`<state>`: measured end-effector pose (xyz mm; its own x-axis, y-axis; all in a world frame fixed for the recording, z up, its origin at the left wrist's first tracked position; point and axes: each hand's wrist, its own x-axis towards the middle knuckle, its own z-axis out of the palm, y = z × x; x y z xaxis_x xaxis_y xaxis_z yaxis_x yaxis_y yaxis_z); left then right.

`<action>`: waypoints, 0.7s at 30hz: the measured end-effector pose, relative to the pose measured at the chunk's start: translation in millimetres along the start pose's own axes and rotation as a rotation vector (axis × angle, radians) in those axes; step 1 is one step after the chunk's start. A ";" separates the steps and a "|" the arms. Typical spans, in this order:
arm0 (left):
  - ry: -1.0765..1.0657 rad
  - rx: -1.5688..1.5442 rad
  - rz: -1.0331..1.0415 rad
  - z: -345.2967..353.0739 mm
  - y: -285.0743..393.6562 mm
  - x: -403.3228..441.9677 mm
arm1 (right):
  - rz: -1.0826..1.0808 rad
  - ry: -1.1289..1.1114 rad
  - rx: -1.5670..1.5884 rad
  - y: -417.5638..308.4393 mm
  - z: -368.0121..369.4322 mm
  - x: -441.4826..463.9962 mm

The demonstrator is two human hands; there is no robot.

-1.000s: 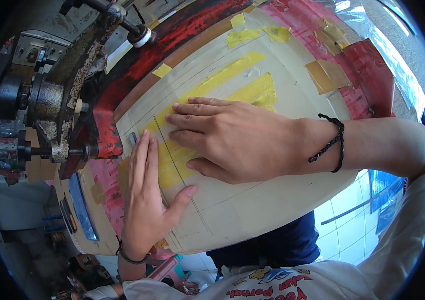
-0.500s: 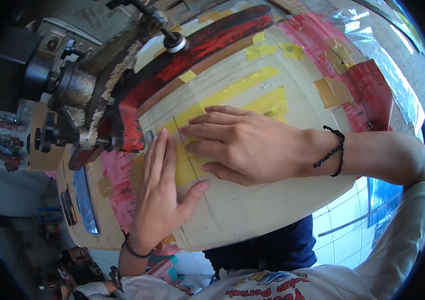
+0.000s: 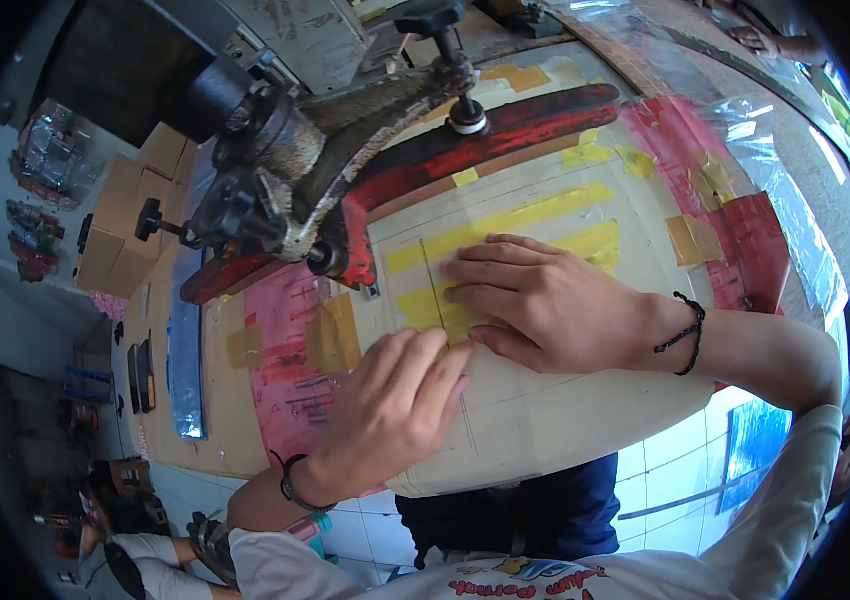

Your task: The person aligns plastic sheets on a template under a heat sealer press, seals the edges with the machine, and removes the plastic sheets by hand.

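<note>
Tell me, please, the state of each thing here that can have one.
Left hand: fingers bent
Right hand: palm down
Yellow tape: stuck down in strips
Pale sheet: marked with lines
Red bar: paint worn
Brown tape: stuck down
Red sheeting: streaked with dark marks

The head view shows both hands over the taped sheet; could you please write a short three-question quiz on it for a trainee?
1. What colour are the tape strips beside the right hand: (A) blue, (B) yellow or (C) green?
2. True or false: a dark bracelet circles the right wrist.
3. Fill in: of the two hands on the sheet, the ____ one lies lower in the picture.

Key: 1. B; 2. True; 3. left.
</note>
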<state>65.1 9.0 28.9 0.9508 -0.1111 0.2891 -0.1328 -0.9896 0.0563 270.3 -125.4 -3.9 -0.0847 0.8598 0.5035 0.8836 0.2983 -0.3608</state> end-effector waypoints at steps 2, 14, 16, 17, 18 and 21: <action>-0.003 -0.035 0.010 0.1 -1.6 2.1 | 0.015 0.002 -0.001 -1.5 -0.4 0.3; 0.002 -0.247 -0.030 -9.1 -23.4 5.0 | 0.030 -0.013 -0.023 -2.9 -1.0 2.1; -0.006 -0.253 -0.071 -17.7 -33.9 6.6 | 0.030 -0.008 -0.020 -3.0 -1.7 2.5; -0.048 -0.249 -0.096 -20.8 -38.8 5.4 | 0.032 -0.010 -0.014 -3.0 -1.9 2.5; -0.088 -0.265 -0.097 -24.0 -42.9 4.3 | 0.032 -0.011 -0.009 -3.1 -1.9 2.8; -0.177 -0.312 -0.114 -32.3 -52.1 0.5 | 0.036 0.001 -0.011 -3.5 -1.0 2.1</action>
<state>63.4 63.5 56.9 0.9944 -0.0428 0.0962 -0.0761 -0.9239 0.3750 267.5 -125.0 -0.8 -0.0528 0.8696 0.4910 0.8909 0.2632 -0.3702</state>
